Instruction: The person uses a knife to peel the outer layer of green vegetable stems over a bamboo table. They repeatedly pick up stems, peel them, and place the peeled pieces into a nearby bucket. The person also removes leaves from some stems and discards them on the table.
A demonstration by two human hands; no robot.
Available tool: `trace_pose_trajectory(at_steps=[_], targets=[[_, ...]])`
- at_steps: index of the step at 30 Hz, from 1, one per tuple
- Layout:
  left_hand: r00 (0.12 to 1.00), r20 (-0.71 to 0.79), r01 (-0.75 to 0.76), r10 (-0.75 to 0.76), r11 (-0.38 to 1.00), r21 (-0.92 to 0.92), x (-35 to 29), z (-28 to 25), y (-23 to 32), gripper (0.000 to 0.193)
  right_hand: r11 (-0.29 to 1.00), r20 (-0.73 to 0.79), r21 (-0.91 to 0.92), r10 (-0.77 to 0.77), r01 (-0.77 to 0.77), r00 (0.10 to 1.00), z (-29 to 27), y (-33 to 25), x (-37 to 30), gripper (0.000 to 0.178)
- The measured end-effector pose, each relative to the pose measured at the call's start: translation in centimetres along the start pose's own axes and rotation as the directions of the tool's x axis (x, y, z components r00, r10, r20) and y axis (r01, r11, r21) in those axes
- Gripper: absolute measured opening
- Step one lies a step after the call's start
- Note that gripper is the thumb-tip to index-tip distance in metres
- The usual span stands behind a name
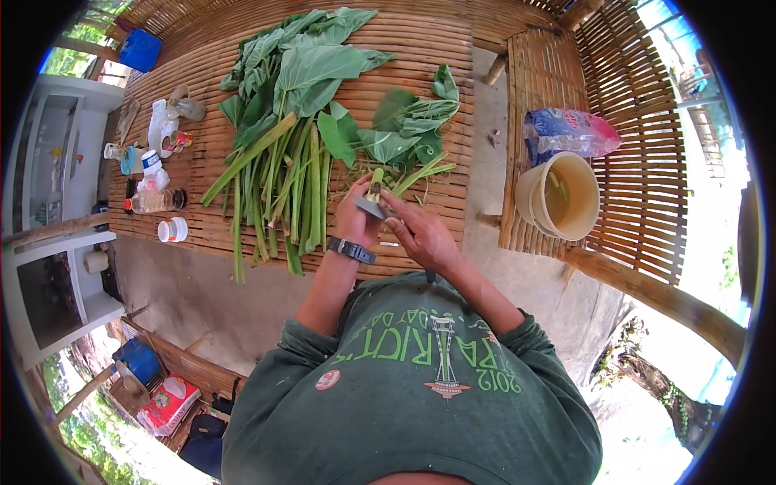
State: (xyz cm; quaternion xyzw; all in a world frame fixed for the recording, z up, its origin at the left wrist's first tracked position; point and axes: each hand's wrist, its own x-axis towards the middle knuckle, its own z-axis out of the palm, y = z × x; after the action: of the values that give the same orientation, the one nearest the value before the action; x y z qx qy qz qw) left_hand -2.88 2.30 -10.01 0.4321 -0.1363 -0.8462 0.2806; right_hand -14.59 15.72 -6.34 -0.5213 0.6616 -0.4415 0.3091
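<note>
A slatted bamboo tabletop [453, 48] carries a big heap of green leaves and stalks [283, 121] just beyond the fingers, a cream bucket [529, 198] well right, while the left hand [356, 218] pinches a short stalk piece [375, 184] and the right hand [420, 234] grips a knife [370, 207] against it.

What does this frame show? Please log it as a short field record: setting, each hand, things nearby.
setting: slatted bamboo platform, outdoors
left hand: grips a short green stalk piece, wristwatch on the wrist
right hand: holds a knife blade against the stalk piece
in front: pile of long green stalks with broad leaves
right side: cream bucket, plastic bag behind it
left side: bottles and jars
</note>
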Motion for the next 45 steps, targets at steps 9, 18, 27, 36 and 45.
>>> trace_pose_trajectory(at_steps=[9, 18, 27, 36, 45], targets=[[1.0, 0.021, -0.001, -0.002, 0.992, 0.125, -1.5, 0.5, 0.7, 0.03, 0.998, -0.03, -0.067, -0.011, 0.009, 0.999, 0.9, 1.1, 1.4, 0.051], [0.994, 0.109, 0.013, -0.024, 0.996, 0.092, -0.8, -0.4, 1.1, 0.028, 0.996, -0.123, 0.016, 0.093, -0.092, 0.988, 2.1, 2.4, 3.2, 0.042], [0.985, 0.153, 0.072, -0.082, 0.995, 0.071, -1.8, -1.1, 1.9, 0.036, 0.58, 0.224, 0.483, 0.643, -0.657, 0.732, 1.0, 7.7, 4.0, 0.039], [0.998, 0.067, 0.019, -0.019, 1.0, 0.005, 0.1, -2.6, 1.3, 0.034, 0.998, 0.084, -0.007, 0.055, -0.055, 0.995, 1.0, -0.9, 0.4, 0.056], [1.0, 0.011, -0.022, 0.022, 0.999, -0.023, 0.5, -2.5, 0.6, 0.036, 0.998, 0.124, -0.055, 0.032, -0.025, 0.992, 1.6, -1.4, 0.4, 0.055]])
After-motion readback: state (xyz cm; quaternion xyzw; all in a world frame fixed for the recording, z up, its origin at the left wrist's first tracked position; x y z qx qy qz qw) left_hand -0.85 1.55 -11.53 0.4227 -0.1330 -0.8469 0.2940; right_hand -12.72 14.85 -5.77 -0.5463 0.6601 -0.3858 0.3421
